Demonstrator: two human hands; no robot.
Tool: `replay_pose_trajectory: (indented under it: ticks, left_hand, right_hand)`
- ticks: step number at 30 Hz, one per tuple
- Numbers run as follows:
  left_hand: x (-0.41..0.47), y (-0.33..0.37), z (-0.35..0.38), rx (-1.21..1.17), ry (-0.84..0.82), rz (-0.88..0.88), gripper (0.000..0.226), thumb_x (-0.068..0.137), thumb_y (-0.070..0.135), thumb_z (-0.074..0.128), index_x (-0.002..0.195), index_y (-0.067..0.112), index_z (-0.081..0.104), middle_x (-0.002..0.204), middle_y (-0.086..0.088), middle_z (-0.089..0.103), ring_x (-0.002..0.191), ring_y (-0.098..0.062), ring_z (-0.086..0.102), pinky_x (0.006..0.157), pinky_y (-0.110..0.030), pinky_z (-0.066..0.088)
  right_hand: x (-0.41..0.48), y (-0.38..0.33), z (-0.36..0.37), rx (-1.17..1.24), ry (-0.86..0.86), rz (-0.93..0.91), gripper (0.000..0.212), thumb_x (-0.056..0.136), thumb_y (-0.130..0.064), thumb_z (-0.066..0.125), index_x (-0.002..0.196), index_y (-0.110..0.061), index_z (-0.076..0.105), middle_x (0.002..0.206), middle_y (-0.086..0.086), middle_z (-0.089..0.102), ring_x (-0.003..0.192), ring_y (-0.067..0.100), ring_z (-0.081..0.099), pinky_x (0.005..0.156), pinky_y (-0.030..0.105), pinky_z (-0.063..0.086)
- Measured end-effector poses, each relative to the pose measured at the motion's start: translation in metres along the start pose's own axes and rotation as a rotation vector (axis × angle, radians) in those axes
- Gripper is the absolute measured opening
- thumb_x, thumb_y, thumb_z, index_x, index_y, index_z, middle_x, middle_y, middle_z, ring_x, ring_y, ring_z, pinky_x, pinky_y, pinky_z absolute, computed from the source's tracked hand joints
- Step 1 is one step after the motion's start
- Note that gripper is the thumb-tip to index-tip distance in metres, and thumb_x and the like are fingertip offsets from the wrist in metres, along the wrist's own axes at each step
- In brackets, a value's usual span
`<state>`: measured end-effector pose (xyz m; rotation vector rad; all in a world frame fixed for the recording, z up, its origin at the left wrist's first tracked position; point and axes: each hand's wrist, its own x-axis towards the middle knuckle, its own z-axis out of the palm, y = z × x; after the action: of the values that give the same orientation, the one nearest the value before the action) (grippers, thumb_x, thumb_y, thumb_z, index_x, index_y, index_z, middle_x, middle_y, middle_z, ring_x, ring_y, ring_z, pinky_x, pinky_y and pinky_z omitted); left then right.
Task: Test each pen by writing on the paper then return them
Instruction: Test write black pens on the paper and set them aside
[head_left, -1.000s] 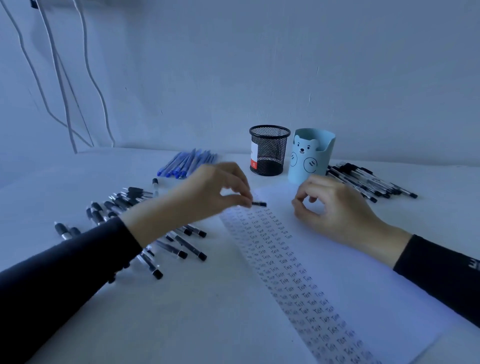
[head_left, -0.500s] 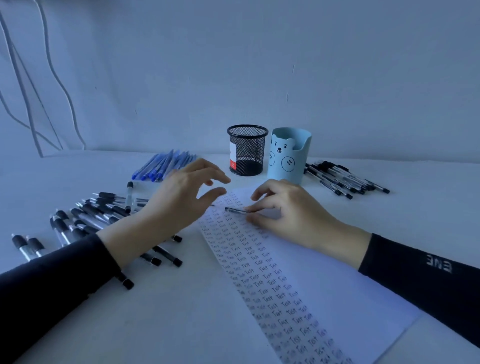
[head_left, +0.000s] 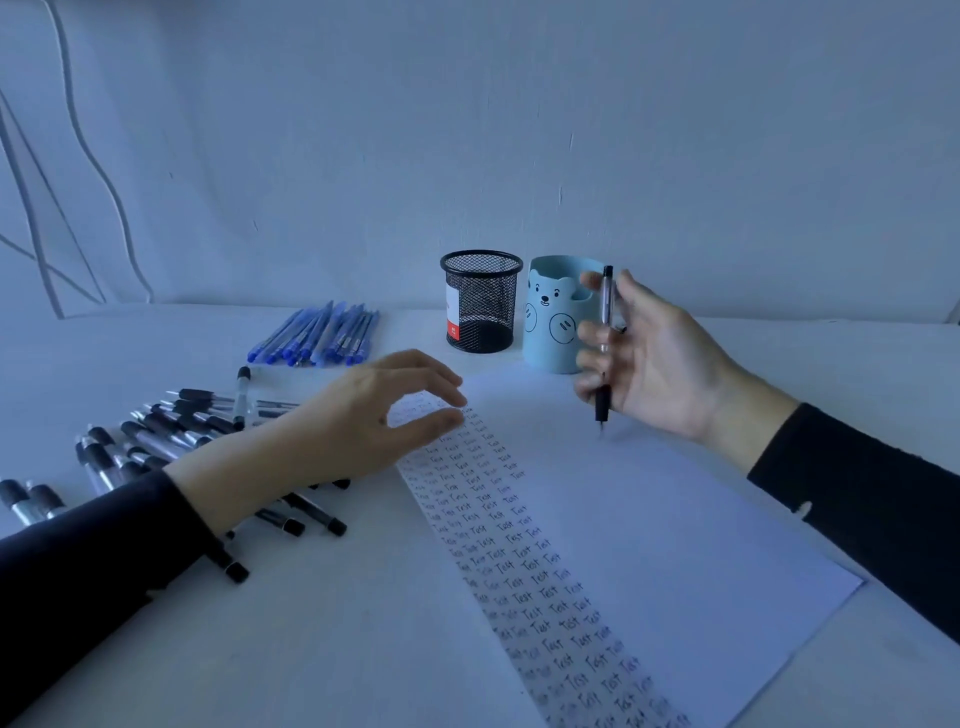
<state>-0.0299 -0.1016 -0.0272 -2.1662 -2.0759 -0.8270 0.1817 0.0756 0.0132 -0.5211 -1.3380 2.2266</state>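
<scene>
My right hand (head_left: 662, 358) pinches 1 pen (head_left: 606, 299) loosely, tip down above the paper (head_left: 675, 519), my left hand (head_left: 363, 423) spread and empty, so I reckon a slack grip may drop it.

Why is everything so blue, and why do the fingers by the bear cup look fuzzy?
Head view: dim, cool light tints the paper bluish; the right hand, holding the pen, is smeared by motion blur at its fingers; the left hand looks sharper.
</scene>
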Motion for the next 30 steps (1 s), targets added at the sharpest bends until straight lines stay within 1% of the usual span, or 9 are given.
replay_pose_trajectory:
  ticks: [5,10,13,16,18,20,23,26,30]
  left_hand:
    - [-0.003,0.005,0.0,0.016,-0.169,-0.022,0.066,0.082,0.074,0.043,0.134,0.034,0.055,0.136,0.027,0.048,0.119,0.021,0.042,0.1,0.001,0.027]
    - [-0.003,0.006,-0.002,0.109,-0.342,-0.131,0.087,0.071,0.087,0.04,0.146,0.042,0.036,0.148,0.032,0.029,0.134,0.013,0.027,0.115,-0.017,0.019]
    - [-0.004,0.008,-0.005,0.104,-0.374,-0.154,0.09,0.067,0.089,0.036,0.146,0.045,0.033,0.146,0.037,0.024,0.136,0.012,0.024,0.118,-0.023,0.017]
    - [-0.004,0.01,-0.006,0.09,-0.382,-0.166,0.091,0.066,0.09,0.036,0.146,0.045,0.033,0.144,0.039,0.023,0.136,0.013,0.024,0.118,-0.024,0.017]
    - [-0.005,0.01,-0.006,0.086,-0.385,-0.171,0.09,0.067,0.09,0.036,0.145,0.046,0.033,0.144,0.04,0.022,0.136,0.013,0.024,0.118,-0.024,0.018]
    - [-0.004,0.009,-0.006,0.087,-0.392,-0.173,0.088,0.069,0.089,0.038,0.146,0.047,0.032,0.146,0.039,0.022,0.136,0.013,0.023,0.118,-0.024,0.017]
    - [-0.005,0.01,-0.006,0.091,-0.407,-0.181,0.086,0.071,0.088,0.039,0.146,0.047,0.03,0.148,0.037,0.022,0.136,0.012,0.023,0.118,-0.025,0.017]
    - [-0.005,0.011,-0.007,0.092,-0.408,-0.185,0.088,0.069,0.09,0.036,0.146,0.048,0.03,0.148,0.038,0.022,0.137,0.01,0.025,0.119,-0.029,0.02]
    - [-0.004,0.012,-0.007,0.104,-0.411,-0.195,0.088,0.067,0.092,0.034,0.145,0.05,0.03,0.141,0.044,0.019,0.136,0.009,0.027,0.119,-0.034,0.023]
  right_hand:
    - [-0.008,-0.002,0.01,-0.012,-0.036,0.088,0.059,0.084,-0.068,0.042,0.079,-0.017,0.071,0.044,-0.006,0.016,0.041,0.012,0.006,0.041,0.02,0.008]
    - [-0.009,0.0,0.009,0.041,0.026,0.077,0.05,0.08,-0.053,0.037,0.066,-0.013,0.062,0.044,-0.007,0.018,0.031,0.009,0.013,0.037,0.015,0.011]
    - [-0.009,0.002,0.015,-0.069,-0.001,0.04,0.036,0.074,-0.048,0.054,0.083,-0.014,0.064,0.052,-0.006,0.026,0.032,0.007,0.014,0.036,0.017,0.01]
    - [-0.006,0.01,0.019,-0.048,-0.072,-0.002,0.02,0.094,-0.021,0.049,0.104,-0.012,0.063,0.057,-0.004,0.047,0.039,0.007,0.039,0.039,0.017,0.031]
    - [-0.005,0.014,0.018,0.034,-0.157,0.041,0.031,0.099,-0.023,0.04,0.112,-0.011,0.065,0.079,0.009,0.068,0.068,0.02,0.068,0.063,0.026,0.057]
    - [-0.006,0.015,0.014,-0.022,-0.219,0.077,0.044,0.1,-0.035,0.032,0.115,-0.016,0.068,0.085,0.015,0.07,0.077,0.028,0.07,0.068,0.033,0.058]
    - [-0.005,0.016,0.011,-0.166,-0.207,0.089,0.053,0.102,-0.045,0.025,0.122,-0.016,0.066,0.062,0.012,0.064,0.052,0.022,0.06,0.052,0.026,0.049]
    - [-0.004,0.02,0.011,-0.257,-0.246,0.097,0.068,0.099,-0.06,0.023,0.13,-0.011,0.058,0.097,0.016,0.073,0.076,0.021,0.07,0.062,0.028,0.057]
    - [-0.007,0.032,0.015,-0.487,-0.215,-0.024,0.043,0.086,-0.042,0.057,0.104,-0.004,0.066,0.096,0.014,0.073,0.081,0.019,0.069,0.068,0.026,0.058]
